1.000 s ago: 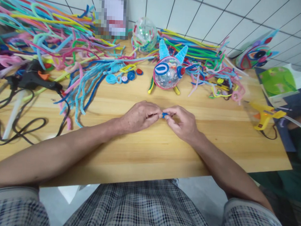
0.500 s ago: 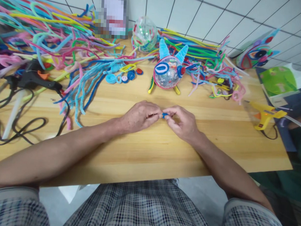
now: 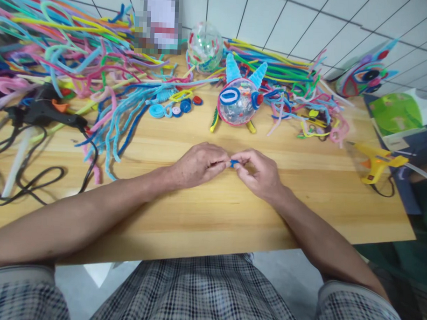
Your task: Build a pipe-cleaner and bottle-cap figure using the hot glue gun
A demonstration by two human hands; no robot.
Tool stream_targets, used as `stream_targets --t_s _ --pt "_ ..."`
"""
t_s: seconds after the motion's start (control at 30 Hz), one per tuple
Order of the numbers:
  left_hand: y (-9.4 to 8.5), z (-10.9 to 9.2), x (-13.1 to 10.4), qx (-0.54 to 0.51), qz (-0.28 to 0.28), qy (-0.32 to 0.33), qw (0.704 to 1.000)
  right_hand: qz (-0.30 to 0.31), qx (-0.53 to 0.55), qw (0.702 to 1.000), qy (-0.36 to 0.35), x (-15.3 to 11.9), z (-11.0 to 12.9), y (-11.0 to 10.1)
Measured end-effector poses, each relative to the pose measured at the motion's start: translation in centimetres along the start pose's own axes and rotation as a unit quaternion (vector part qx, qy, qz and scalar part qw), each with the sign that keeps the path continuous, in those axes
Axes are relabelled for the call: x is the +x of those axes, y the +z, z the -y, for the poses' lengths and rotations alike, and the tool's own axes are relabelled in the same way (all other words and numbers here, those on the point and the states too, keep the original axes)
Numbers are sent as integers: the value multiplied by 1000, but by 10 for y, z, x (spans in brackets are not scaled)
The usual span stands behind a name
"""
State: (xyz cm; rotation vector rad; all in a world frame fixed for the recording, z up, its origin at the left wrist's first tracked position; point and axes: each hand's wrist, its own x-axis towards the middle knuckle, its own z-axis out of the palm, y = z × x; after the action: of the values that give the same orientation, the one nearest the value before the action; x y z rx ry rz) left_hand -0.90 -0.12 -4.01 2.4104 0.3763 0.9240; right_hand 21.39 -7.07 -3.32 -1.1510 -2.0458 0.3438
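Note:
Over the middle of the table, my left hand (image 3: 203,165) and my right hand (image 3: 260,174) meet fingertip to fingertip. Both pinch a small blue pipe cleaner piece (image 3: 233,164); the fingers cover much of it, so its full shape is hidden. Just beyond the hands stands a clear ball figure (image 3: 237,102) with light blue pipe cleaner ears, blue-rimmed eye rings and yellow-green feet. To its left lie several coiled pipe cleaner discs (image 3: 157,111) in light blue, dark blue and red.
Loose pipe cleaners (image 3: 73,43) heap across the back left. A black glue gun (image 3: 47,110) with a looping cord lies at left, a yellow glue gun (image 3: 378,162) at right. Behind stand a clear balloon-like ball (image 3: 205,47) and another decorated figure (image 3: 365,79). A person's arm (image 3: 425,172) shows at far right.

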Motion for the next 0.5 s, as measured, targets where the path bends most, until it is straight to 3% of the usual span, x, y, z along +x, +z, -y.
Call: stream_targets --t_s 0.5 --pt "2 1 -2 -27 5 -38 999 3 10 1000 18 0 0 1"
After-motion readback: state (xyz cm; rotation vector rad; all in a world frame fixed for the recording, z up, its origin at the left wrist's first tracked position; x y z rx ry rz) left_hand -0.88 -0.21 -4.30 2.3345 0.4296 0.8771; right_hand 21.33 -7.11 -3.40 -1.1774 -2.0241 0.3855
